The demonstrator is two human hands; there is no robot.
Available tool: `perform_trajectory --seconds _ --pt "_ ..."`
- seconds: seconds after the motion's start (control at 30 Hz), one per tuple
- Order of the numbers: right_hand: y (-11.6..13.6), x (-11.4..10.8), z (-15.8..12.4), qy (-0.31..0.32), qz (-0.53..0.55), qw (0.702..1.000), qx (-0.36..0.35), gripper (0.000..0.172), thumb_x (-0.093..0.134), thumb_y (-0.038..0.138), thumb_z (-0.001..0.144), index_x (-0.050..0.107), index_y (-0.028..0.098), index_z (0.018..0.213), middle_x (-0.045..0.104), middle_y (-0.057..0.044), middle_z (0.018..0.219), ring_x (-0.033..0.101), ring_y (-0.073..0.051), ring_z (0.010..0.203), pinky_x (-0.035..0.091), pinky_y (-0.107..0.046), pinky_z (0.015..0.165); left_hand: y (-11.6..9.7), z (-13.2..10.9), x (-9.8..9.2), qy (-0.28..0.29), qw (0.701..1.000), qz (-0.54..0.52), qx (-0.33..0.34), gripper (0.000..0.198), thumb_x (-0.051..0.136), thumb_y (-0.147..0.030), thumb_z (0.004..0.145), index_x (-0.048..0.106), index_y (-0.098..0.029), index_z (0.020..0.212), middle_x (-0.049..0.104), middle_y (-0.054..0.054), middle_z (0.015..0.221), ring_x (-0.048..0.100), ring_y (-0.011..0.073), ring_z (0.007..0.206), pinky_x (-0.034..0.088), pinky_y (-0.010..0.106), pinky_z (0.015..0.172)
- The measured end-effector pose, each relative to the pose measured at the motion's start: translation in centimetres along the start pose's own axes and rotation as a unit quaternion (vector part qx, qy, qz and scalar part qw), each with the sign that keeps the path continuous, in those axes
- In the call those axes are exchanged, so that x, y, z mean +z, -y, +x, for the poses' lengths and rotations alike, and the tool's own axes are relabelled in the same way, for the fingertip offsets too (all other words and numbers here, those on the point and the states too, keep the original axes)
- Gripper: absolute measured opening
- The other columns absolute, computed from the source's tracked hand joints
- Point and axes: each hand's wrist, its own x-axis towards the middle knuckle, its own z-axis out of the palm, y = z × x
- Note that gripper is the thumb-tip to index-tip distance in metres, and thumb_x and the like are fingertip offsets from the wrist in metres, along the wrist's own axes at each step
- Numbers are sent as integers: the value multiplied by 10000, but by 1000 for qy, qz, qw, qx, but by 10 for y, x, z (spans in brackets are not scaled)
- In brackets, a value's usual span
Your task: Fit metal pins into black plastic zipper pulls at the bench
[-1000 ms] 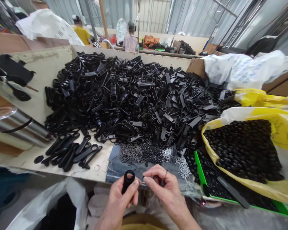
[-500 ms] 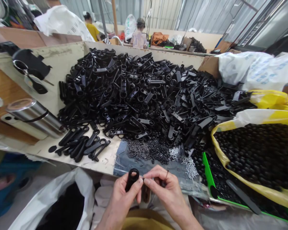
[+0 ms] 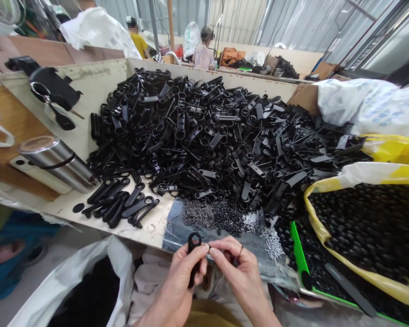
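Note:
A black plastic handle piece [image 3: 194, 240] with a ring-shaped end stands upright in my left hand [image 3: 183, 276], whose fingers wrap round it. My right hand [image 3: 236, 265] is closed beside it, thumb and index fingertip pinched at the left thumb; whatever is between them is too small to name. Just beyond the hands lie heaps of small brown and black parts [image 3: 204, 214] and silvery pins [image 3: 273, 244] on a dark mat [image 3: 180, 234]. Farther back is a large pile of black handle pieces [image 3: 191, 131].
At the left stand a steel flask [image 3: 59, 161] and a group of black handles [image 3: 122, 202]. An open white sack [image 3: 112, 259] is at the lower left. To the right are a green tray edge [image 3: 300, 254] and a yellow-rimmed bag [image 3: 315, 218] of black balls. Two people sit far back.
My left hand has turned the black handle piece more upright, showing more of its length. Both hands have shifted slightly right in view, and the camera view has moved a little.

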Motion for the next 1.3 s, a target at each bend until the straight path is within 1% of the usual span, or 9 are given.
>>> perform_trajectory --seconds 0.2,0.33,0.47,0.53,0.63,0.77,0.9,1.13,1.3 --pt "4 -7 -3 -3 -89 993 -76 86 723 237 904 800 241 942 669 8 747 476 -103 520 391 -205 488 3 -2 4 -27 997 -38 -54 402 933 -402 561 645 -155 696 580 -61 558 383 23 444 261 166 483" --pt "6 -7 -2 -22 -105 991 -83 69 700 226 903 769 228 902 628 23 714 463 -98 504 381 -195 469 -1 -5 3 14 999 -11 -47 398 894 -451 638 632 -158 701 609 -37 598 413 36 453 260 188 493" --pt "5 -12 1 -36 -93 994 -54 76 686 249 901 752 211 896 562 34 683 476 -105 517 390 -194 471 -11 -9 -2 81 994 -5 -68 330 793 -355 667 702 -155 914 656 -1 673 443 77 507 294 229 519" --pt "4 -14 2 -27 -89 995 -45 81 677 248 903 747 207 903 550 36 688 468 -105 518 386 -198 473 -14 -12 -6 112 991 3 -80 381 749 -284 658 701 -159 1015 674 11 729 457 90 542 316 247 545" --pt "5 -14 2 13 -102 993 -66 79 671 226 909 745 211 932 559 33 702 454 -103 514 363 -202 464 -15 -16 -12 132 988 46 -71 369 770 -233 674 689 -171 1029 636 -12 755 474 88 594 330 251 591" --pt "6 -9 3 70 -124 983 -118 108 655 195 932 742 210 995 601 8 757 515 -118 573 379 -204 481 -9 -16 -21 122 987 98 -44 398 778 -287 755 674 -192 1127 620 -13 836 498 102 672 374 270 686" --pt "4 -6 4 77 -137 977 -144 107 648 186 948 736 205 1006 618 1 768 543 -128 603 406 -217 520 -4 -13 -26 124 982 143 0 321 732 -289 798 660 -195 1097 628 5 905 519 135 757 417 307 796" --pt "0 -7 1 79 -141 981 -104 86 653 207 951 738 213 961 616 15 753 499 -112 542 375 -220 495 -8 -9 -24 132 962 236 31 243 649 -290 808 606 -180 1020 562 -10 837 496 150 776 415 309 793" --pt "4 -1 -2 57 -134 986 -80 174 654 278 963 716 205 818 598 21 699 493 -115 525 382 -221 491 0 -4 -33 74 958 274 41 338 687 -297 805 669 -193 1126 600 6 829 540 182 813 436 326 843"
